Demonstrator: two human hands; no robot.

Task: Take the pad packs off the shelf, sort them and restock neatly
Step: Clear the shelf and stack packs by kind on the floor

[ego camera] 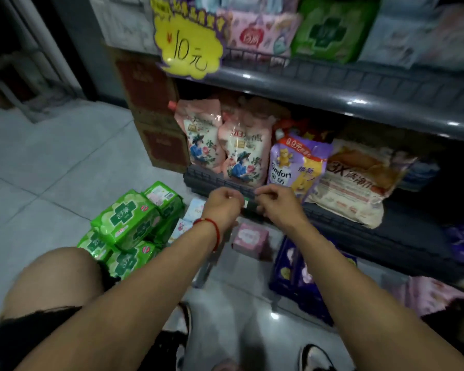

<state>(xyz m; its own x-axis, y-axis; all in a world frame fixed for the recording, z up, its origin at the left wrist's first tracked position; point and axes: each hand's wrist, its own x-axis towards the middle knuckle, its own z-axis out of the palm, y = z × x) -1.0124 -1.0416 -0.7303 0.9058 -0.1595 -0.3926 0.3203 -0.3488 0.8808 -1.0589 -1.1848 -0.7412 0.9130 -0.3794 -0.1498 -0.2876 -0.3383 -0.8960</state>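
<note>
Green pad packs point(126, 223) lie stacked on the floor at the left. A pink pack point(249, 239) and pale blue packs point(196, 210) lie on the floor below my hands, and purple packs point(300, 274) stand to the right. More pad packs, one pink point(257, 33) and one green point(330, 30), sit on the upper shelf. My left hand point(224, 203) and my right hand point(276, 202) meet at the front rail of the lower shelf point(206, 183). Their fingers are curled and pinch a small green-and-white tag point(248, 203) between them.
Refill pouches of detergent point(244, 148) and softener point(295, 162) fill the lower shelf. A yellow price sign point(188, 46) hangs from the upper shelf rail. Brown cartons point(156, 116) stand left of the shelf. My knee point(56, 279) is near the green stack.
</note>
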